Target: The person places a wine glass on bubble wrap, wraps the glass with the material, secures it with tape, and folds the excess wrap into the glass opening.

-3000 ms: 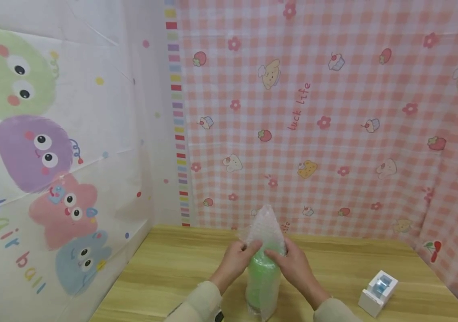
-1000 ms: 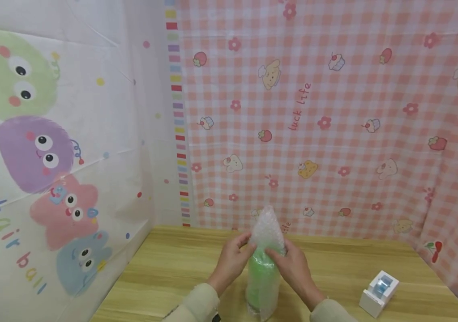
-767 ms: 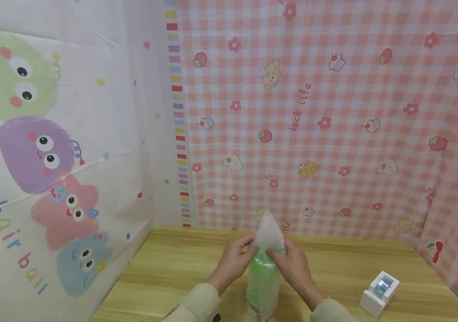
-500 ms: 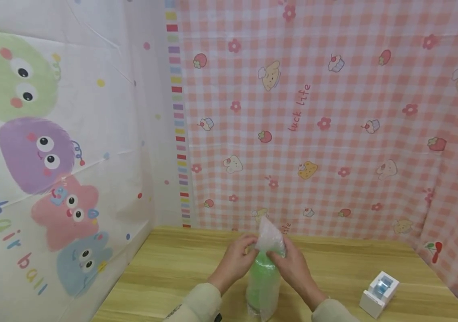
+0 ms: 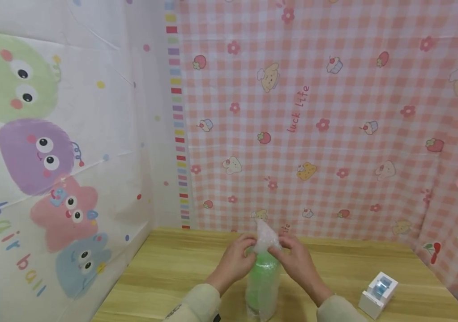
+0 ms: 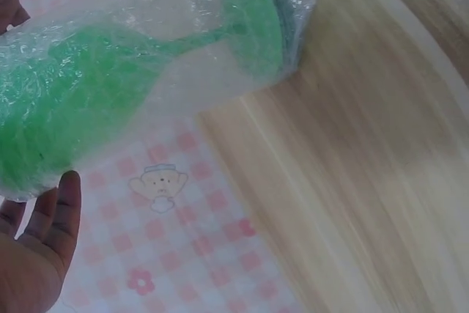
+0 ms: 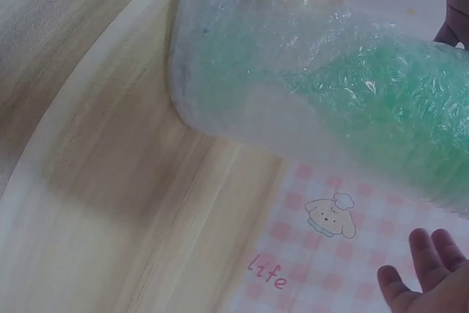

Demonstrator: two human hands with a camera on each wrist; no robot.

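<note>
A green goblet [image 6: 95, 93], its bowl, thin stem and round foot showing through, stands upright inside a sleeve of clear bubble wrap [image 5: 267, 237]. The wrap's loose top rises to a point that leans left above the goblet. On the left, my left hand [image 5: 234, 259] pinches the upper edge of the wrap between thumb and fingers. From the other side, my right hand [image 5: 299, 264] holds the wrap with its thumb on the front and its index finger behind the top. Its other fingers [image 7: 426, 258] are spread away from the wrap in the right wrist view.
A white tape dispenser [image 5: 378, 294] with a clear bluish roll stands on the wooden table [image 5: 172, 273] to the right. Behind the table hangs a pink checked cloth [image 5: 333, 147], and a white cartoon-printed cloth [image 5: 124, 134] covers the left side.
The wrap's pointed top has come down and tipped to the left. My right fingers have shifted up around its right edge, and my left fingers have changed their hold on the left edge.
</note>
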